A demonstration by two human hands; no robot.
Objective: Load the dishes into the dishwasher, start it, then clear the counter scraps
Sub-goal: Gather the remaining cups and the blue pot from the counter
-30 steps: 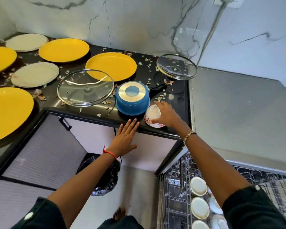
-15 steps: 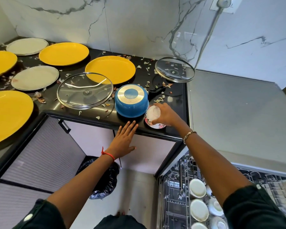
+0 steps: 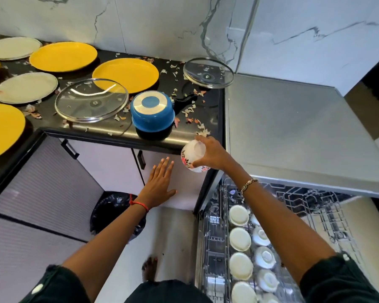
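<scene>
Cup (image 3: 190, 154) just beyond counter edge (image 3: 96, 134)

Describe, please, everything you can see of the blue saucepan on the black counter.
The blue saucepan stands upside down near the front edge of the black counter. Its body looks like blue-coated metal; the upturned base is a silvery ring around a blue disc. A black handle points back and to the right. A large glass lid lies close on its left, and scraps lie around it. Nothing rests on it.
</scene>
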